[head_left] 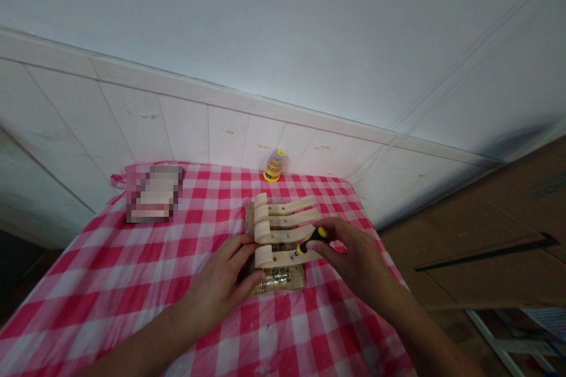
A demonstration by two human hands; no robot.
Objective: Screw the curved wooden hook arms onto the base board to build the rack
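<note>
Several pale wooden hooks [288,219], each curved at the left end and carrying dark screws, lie side by side across a flat, tape-wrapped brown package [283,281]. The nearest wooden hook [264,257] has its curved end between the thumb and fingers of my left hand [225,271], which is closed around it. In my right hand [349,250], closed, is a small black-and-yellow screwdriver [312,240]. It tilts down to the left, with its tip at a screw in the nearest hook. My fingers hide part of that hook's right end.
A red-and-white checked cloth [212,200] covers the table. At the back stands a clear and yellow screwdriver-bit case [275,166]. A blurred-out flat object [154,194] lies at back left. White panelling [186,123] rises behind, and brown cardboard [481,235] stands at right.
</note>
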